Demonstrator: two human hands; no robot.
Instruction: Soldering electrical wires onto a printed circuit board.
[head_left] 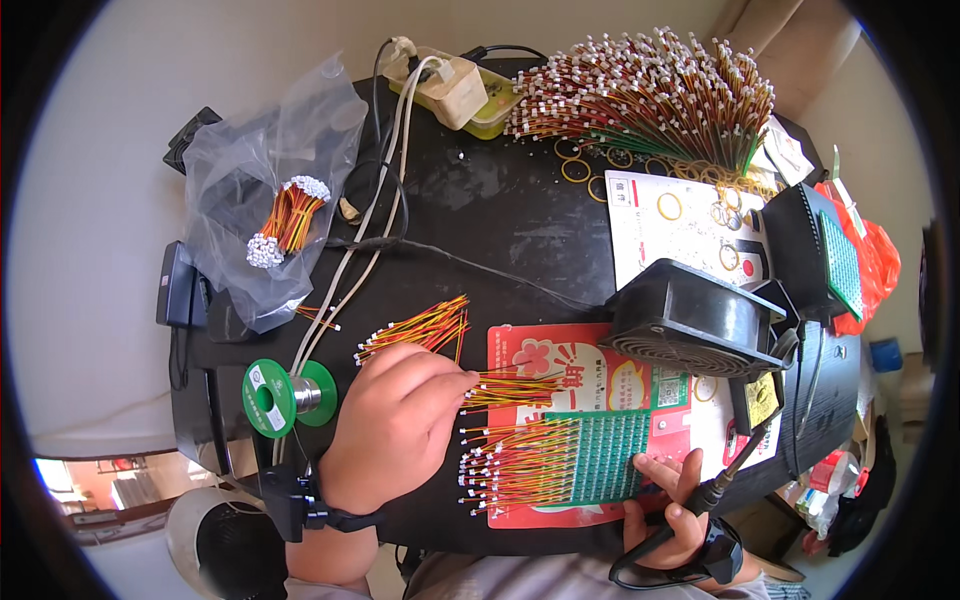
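Note:
My left hand (395, 425) is closed, its fingertips pinched at the connector ends of a small bundle of red, yellow and black wires (520, 391). A loose pile of similar wires (415, 328) lies just beyond it. A green circuit board panel (610, 455) rests on a red printed card (520, 345), with a row of wires (515, 465) running out from its left side. Gripped in my right hand (675, 500) is a soldering iron (712, 488), tilted up and away to the right. One finger of that hand touches the panel's right edge.
A green solder spool (268, 398) stands at left. Behind it, a plastic bag (235, 180) carries a bundled wire bunch (297, 215). A black fan (690, 318) sits right of centre, near a yellow sponge (762, 398). Many wired boards (650, 95) and rubber bands (575, 170) occupy the far right.

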